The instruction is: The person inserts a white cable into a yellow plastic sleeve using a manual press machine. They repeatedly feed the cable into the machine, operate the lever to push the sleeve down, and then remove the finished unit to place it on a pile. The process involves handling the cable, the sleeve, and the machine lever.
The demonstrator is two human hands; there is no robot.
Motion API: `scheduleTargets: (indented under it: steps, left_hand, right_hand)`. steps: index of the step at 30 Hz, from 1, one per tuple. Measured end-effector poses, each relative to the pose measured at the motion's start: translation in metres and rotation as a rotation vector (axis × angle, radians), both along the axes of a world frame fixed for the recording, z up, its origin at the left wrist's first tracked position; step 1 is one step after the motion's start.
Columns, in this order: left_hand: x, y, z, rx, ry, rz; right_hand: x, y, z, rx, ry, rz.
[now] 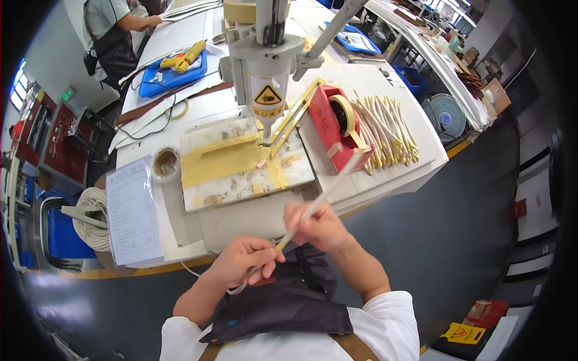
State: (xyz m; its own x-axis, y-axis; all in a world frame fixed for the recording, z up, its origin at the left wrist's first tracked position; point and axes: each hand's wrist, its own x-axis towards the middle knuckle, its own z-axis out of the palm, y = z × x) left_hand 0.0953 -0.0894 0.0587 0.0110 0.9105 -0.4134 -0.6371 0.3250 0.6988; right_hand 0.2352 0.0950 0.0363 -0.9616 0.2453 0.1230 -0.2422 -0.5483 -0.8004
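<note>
I hold a white cord (323,197) slantwise above my lap, in front of the table edge. My left hand (248,260) pinches it low down, at a yellow-taped spot. Higher up, my right hand (316,226) is closed around it, slightly blurred. The cord's far end reaches up to the front of a red tape dispenser (328,126), which carries a roll of yellowish tape (343,114); whether they touch I cannot tell. More white cord runs below my left hand. Right of the dispenser lie several cut cord pieces (385,129) with yellow-taped ends.
A bench press (263,69) stands over a marble slab (208,195) with yellow tape on it. Left are a round tub (165,162), a printed sheet (133,210) and a rope coil (90,225). Farther back are a yellow glue gun (185,58) and another person (114,42).
</note>
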Motion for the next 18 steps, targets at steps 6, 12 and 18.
scheduleTargets:
  steps: [6, 12, 18]
  left_hand:
    - [-0.009, -0.01, -0.007, 0.021, 0.714, 0.559]
    - [-0.04, 0.018, -0.03, 0.132, 1.482, 0.632]
    - [-0.055, 0.045, -0.041, 0.228, 1.72, 0.65]
  right_hand:
    - [-0.04, 0.044, 0.016, 0.274, -0.365, -0.51]
    - [-0.088, 0.081, -0.011, 0.605, -0.54, -0.655]
    - [-0.113, 0.101, -0.005, 0.931, -0.649, -0.756]
